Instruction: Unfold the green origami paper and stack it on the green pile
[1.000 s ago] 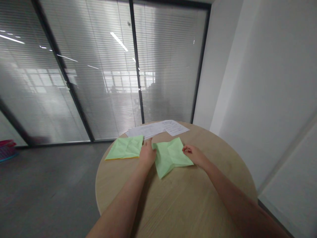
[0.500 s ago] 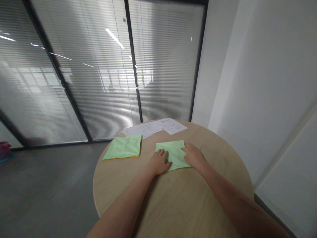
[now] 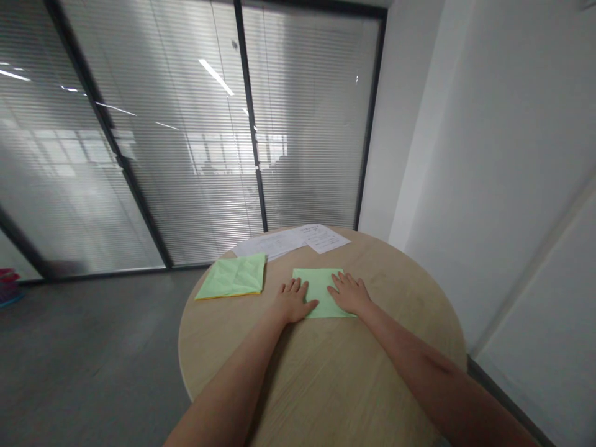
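Note:
A light green sheet (image 3: 319, 292) lies flat on the round wooden table (image 3: 321, 379) in front of me. My left hand (image 3: 294, 301) rests on its left edge with the fingers spread. On the right part of the sheet lies my right hand (image 3: 349, 293), palm down, its fingers also apart. Farther left sits a creased green piece (image 3: 235, 275) with a yellow edge showing beneath it; neither hand touches it.
White printed papers (image 3: 321, 238) lie at the table's far edge. Behind stands a glass partition with blinds (image 3: 200, 186). A white wall (image 3: 503, 186) rises on the right. A red and blue object (image 3: 8, 287) is on the floor at far left.
My right hand has moved left onto the sheet and spread its fingers. My left hand has shifted slightly left. The sheet now looks straighter and smoother.

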### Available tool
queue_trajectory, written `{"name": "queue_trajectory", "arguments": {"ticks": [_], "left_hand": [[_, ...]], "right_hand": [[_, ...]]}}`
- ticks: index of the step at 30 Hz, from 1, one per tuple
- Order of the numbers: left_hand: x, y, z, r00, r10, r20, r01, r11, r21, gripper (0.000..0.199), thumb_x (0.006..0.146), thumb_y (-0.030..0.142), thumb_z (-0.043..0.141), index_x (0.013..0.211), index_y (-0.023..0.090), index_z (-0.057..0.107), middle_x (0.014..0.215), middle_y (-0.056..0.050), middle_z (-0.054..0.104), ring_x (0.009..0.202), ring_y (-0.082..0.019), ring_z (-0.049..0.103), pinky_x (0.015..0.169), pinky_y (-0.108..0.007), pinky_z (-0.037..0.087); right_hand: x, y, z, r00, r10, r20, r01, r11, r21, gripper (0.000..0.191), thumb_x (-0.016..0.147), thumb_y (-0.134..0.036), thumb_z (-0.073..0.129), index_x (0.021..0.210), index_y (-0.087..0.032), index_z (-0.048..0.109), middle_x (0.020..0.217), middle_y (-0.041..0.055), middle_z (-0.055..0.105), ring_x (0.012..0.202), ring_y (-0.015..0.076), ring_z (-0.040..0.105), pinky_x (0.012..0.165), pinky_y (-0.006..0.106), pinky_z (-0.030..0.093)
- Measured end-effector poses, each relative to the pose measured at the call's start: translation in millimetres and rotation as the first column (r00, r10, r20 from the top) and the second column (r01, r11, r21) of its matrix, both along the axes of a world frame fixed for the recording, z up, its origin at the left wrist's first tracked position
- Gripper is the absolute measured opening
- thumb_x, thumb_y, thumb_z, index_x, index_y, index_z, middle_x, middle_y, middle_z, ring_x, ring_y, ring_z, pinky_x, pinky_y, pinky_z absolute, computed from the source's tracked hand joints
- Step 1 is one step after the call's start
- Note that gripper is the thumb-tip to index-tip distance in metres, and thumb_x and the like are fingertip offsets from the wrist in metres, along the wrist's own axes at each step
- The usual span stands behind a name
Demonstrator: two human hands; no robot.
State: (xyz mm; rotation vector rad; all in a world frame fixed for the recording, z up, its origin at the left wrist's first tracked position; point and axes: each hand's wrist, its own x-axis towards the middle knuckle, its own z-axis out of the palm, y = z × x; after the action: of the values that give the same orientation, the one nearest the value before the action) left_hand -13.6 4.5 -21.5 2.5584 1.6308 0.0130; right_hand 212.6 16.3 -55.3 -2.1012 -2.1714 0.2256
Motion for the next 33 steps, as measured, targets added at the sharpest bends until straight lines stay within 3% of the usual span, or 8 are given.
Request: {"name": "queue_trajectory", "arguments": {"ticks": [9,16,18,23,26,33], "left_hand": [[-1,1,-4.0,0.979,0.202,0.007,-0.202,0.975,0.095,0.081,0.104,0.061,0.030,0.164,0.006,0.037,0.172,-0.025,0.031,0.161,-0.039,0.027,0.128,-0.055,0.022],[-3,4,-7.9,0.971,0.239,0.034,-0.241,0.959,0.148,0.079,0.103,0.057,0.038,0.160,0.002,0.040,0.168,-0.029,0.036,0.158,-0.041,0.032,0.126,-0.054,0.026],[-2,5,-6.1,0.979,0.197,0.045,-0.202,0.963,0.181,0.072,0.102,0.048,0.043,0.159,0.004,0.041,0.169,-0.028,0.036,0.159,-0.040,0.031,0.126,-0.054,0.026],[9,2,-0.8,0.992,-0.103,0.072,0.087,0.976,0.198,0.069,0.093,0.021,0.049,0.162,0.011,0.041,0.173,-0.018,0.033,0.162,-0.027,0.027,0.132,-0.043,0.019],[19,-2,-2.3,0.991,-0.110,0.081,0.099,0.987,0.127,0.064,0.098,0.026,0.045,0.160,0.008,0.043,0.170,-0.020,0.037,0.160,-0.027,0.033,0.131,-0.041,0.025],[17,-3,-4.6,0.998,0.048,0.042,-0.051,0.996,0.072,0.070,0.106,0.054,0.034,0.163,0.014,0.040,0.172,-0.020,0.033,0.161,-0.035,0.029,0.129,-0.054,0.022]], "right_hand": [[17,10,-1.6,0.992,-0.125,0.002,0.125,0.992,0.004,0.072,0.107,-0.060,0.023,0.170,-0.027,0.028,0.178,0.0084,0.020,0.162,0.0368,0.020,0.125,0.069,0.016],[16,10,-1.2,0.992,-0.125,0.016,0.125,0.992,-0.005,0.072,0.107,-0.061,0.020,0.171,-0.027,0.026,0.178,0.0103,0.018,0.163,0.0373,0.016,0.124,0.071,0.013],[16,9,-0.1,0.990,-0.137,0.010,0.137,0.991,0.006,0.073,0.107,-0.062,0.020,0.170,-0.028,0.027,0.178,0.0116,0.018,0.163,0.0372,0.015,0.124,0.071,0.012],[14,8,2.2,0.987,-0.159,0.005,0.159,0.987,0.010,0.072,0.107,-0.063,0.022,0.170,-0.029,0.027,0.178,0.0139,0.016,0.164,0.0364,0.013,0.124,0.069,0.013],[14,8,2.7,0.988,-0.152,0.013,0.152,0.988,0.000,0.072,0.107,-0.062,0.022,0.170,-0.028,0.026,0.178,0.0140,0.018,0.163,0.0364,0.015,0.124,0.069,0.014],[14,9,2.2,0.989,-0.143,0.027,0.143,0.990,0.013,0.071,0.107,-0.061,0.023,0.170,-0.028,0.029,0.176,0.0141,0.023,0.162,0.0367,0.019,0.122,0.070,0.017]]}}
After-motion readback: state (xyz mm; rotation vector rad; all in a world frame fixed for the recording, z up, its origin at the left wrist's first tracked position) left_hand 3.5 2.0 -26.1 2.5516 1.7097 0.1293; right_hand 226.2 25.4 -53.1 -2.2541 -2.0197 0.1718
